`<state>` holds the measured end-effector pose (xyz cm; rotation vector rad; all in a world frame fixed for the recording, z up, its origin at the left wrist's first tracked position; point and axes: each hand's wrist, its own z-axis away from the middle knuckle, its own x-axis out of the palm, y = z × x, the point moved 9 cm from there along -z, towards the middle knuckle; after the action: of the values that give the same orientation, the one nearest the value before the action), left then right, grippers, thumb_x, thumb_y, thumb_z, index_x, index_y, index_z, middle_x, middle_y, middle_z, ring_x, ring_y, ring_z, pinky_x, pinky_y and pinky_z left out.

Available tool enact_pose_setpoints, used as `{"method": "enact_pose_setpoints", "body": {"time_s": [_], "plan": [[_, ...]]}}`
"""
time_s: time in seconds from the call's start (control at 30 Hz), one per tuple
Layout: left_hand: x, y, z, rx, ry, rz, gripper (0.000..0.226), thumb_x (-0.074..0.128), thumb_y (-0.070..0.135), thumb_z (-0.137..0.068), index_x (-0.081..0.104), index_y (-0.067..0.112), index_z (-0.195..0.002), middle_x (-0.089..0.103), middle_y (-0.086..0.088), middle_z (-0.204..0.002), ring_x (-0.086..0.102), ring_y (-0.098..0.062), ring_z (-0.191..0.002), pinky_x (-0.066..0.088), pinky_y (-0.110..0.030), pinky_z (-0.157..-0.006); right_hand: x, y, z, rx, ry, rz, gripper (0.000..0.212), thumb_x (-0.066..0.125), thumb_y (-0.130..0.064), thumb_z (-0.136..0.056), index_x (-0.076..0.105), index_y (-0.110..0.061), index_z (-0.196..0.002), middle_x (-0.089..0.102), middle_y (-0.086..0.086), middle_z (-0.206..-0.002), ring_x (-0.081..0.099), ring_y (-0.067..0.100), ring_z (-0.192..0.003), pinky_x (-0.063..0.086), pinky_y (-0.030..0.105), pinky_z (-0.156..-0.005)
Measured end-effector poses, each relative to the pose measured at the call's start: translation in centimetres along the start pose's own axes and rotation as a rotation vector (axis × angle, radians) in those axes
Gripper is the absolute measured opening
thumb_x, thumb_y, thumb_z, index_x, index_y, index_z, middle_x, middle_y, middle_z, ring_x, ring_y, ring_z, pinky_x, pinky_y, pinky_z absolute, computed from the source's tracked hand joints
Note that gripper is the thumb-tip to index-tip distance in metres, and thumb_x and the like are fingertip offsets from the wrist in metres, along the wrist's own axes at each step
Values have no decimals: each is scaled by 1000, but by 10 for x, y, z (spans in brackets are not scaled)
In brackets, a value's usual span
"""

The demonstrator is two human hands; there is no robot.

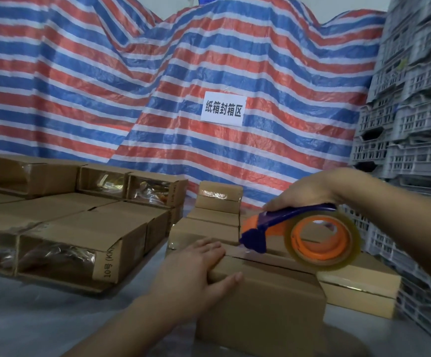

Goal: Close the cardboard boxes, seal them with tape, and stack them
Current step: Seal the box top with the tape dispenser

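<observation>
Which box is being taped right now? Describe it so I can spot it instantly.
Below the white sign on the striped tarp, find the box nearest the camera. The left hand presses its top, and the right hand holds the blue-and-orange tape dispenser over its untaped seam.

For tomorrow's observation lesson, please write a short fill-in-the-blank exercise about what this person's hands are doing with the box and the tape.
1. The right hand grips the blue and orange tape dispenser, which carries a roll of ____ tape.
2. The left hand presses on the ____ edge of the cardboard box.
3. The dispenser's head sits over the box's centre ____.
4. The white sign hangs on the ____ tarpaulin.

Missing words: clear; left; seam; striped
</observation>
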<state>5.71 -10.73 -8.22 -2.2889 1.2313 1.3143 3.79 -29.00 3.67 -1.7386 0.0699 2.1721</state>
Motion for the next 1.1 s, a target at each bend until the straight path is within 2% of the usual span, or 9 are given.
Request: {"method": "enact_pose_setpoints", "body": {"time_s": [0.17,0.3,0.4,0.47,0.7,0.77,0.9,0.97,1.1], "plan": [[-2,5,-1,18,-31,-52,74,30,77,-87,39,35,-147,33,18,-155,19,0,-145,13,-24,-114,17,9,-2,109,-2,199,48,47,-64,-96,61,-19,-104,67,-8,-55,62,3,-46,46,19,-53],[-17,22,-11,13,-62,-152,76,25,85,-79,57,33,-124,54,13,-131,42,-12,-131,36,-30,-105,24,7,0,114,-16,125,38,47,-55,-100,55,-17,-98,63,-6,-47,58,4,-39,43,12,-39],[-10,38,-16,-7,-133,-151,87,30,85,-81,34,33,-150,31,10,-158,24,-14,-146,21,-34,-116,24,5,0,91,-20,141,38,45,-54,-102,55,-18,-97,62,-6,-47,56,4,-38,42,11,-40],[4,44,-14,2,-211,-99,87,37,82,-82,24,34,-154,21,10,-162,16,-9,-148,15,-32,-118,26,5,2,86,-24,138,39,44,-54,-102,56,-17,-95,61,-6,-46,55,4,-37,42,12,-40],[9,40,-15,10,-197,-171,89,32,86,-79,29,34,-151,25,12,-160,22,-7,-146,16,-30,-117,-11,14,16,32,107,209,45,47,-62,-97,61,-22,-81,62,-7,-52,55,6,-41,44,18,-45],[11,37,-14,11,-194,-179,92,27,88,-77,29,34,-151,25,12,-160,22,-7,-146,16,-30,-116,-12,27,22,42,67,135,39,49,-54,-99,60,-22,-82,64,-5,-61,56,7,-47,47,20,-48],[12,35,-14,24,-171,-183,95,23,90,-74,29,34,-150,26,12,-159,23,-7,-145,16,-29,-115,6,48,20,120,-11,280,47,43,-62,-99,60,-21,-84,59,-9,-49,54,6,-45,45,20,-55],[14,35,-15,23,-196,-199,94,24,89,-76,25,34,-152,24,11,-160,21,-7,-146,14,-30,-115,12,50,14,112,-5,340,48,42,-64,-98,60,-22,-85,58,-7,-54,53,9,-50,43,24,-63],[17,39,-22,40,-245,-262,105,25,92,-73,3,31,-156,19,7,-162,17,-13,-148,2,-34,-115,18,56,8,127,-36,254,48,43,-62,-98,61,-18,-97,59,-2,-65,52,11,-53,45,24,-65]]}}
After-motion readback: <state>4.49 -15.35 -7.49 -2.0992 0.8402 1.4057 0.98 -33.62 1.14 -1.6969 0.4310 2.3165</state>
